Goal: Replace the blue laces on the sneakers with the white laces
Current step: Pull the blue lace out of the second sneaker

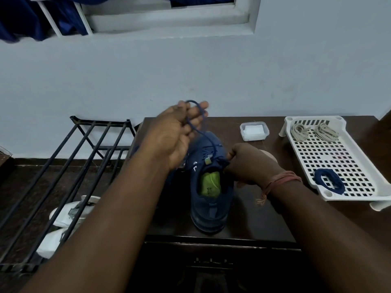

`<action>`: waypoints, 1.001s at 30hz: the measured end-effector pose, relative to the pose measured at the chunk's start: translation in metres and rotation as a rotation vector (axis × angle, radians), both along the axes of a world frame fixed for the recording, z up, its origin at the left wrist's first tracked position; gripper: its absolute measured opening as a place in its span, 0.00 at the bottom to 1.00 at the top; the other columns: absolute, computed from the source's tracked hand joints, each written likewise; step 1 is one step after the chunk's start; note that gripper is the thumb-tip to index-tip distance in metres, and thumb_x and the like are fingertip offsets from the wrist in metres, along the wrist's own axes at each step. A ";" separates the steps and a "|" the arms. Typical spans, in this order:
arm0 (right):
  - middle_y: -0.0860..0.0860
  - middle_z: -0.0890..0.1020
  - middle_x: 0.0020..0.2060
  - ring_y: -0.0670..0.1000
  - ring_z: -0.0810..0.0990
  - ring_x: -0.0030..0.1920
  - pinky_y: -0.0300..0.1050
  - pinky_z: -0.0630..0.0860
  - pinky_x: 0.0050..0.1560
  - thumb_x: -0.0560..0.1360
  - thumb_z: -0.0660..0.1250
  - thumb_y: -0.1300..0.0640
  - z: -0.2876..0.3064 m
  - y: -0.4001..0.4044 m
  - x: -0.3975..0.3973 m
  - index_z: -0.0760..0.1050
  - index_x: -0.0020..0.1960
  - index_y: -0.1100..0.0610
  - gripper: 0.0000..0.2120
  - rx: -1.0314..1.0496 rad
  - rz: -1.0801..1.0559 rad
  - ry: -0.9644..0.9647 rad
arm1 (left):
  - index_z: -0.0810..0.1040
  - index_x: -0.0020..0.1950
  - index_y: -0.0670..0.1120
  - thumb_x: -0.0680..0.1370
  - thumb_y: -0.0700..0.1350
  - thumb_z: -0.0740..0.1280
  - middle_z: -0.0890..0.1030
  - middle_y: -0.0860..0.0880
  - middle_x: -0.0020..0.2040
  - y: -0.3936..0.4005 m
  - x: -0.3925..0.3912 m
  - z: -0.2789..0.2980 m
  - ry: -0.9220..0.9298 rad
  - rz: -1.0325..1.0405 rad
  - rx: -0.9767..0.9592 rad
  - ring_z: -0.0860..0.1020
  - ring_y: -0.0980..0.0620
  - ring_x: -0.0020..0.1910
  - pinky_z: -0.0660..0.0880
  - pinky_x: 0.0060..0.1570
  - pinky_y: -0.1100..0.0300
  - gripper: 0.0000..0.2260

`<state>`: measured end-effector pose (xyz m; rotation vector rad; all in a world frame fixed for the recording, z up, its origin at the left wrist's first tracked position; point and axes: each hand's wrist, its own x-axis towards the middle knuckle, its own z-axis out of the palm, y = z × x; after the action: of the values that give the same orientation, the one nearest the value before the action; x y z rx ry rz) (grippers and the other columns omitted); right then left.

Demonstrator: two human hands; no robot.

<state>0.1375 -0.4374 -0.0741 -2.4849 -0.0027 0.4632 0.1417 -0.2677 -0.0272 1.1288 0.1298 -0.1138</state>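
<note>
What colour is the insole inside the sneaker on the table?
Bright lime green insole, seen through the opening of the navy sneaker in the head view.

A small lidded plastic container (254,131) sits on the dark counter (264,218). Left of the counter stands a black metal rack (63,166), with white shoes (63,225) on the floor beneath it. Blue cloth (31,17) hangs by the window (169,20).

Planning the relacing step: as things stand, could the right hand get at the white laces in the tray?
Probably yes: the white laces lie uncovered at the far end of the tray, right of the right hand, nothing between. But that hand now grips the sneaker.
</note>
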 end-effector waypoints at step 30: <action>0.53 0.74 0.56 0.53 0.75 0.54 0.44 0.72 0.55 0.75 0.68 0.62 -0.027 0.026 -0.020 0.77 0.57 0.56 0.11 -0.182 0.354 -0.371 | 0.79 0.52 0.36 0.77 0.37 0.65 0.84 0.39 0.46 0.013 -0.003 -0.059 0.307 -0.139 1.099 0.86 0.42 0.41 0.85 0.41 0.47 0.07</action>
<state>0.1180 -0.4111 -0.1011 -2.7228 -0.5794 0.1395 0.1389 -0.2547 -0.0859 2.2147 0.4180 -0.3670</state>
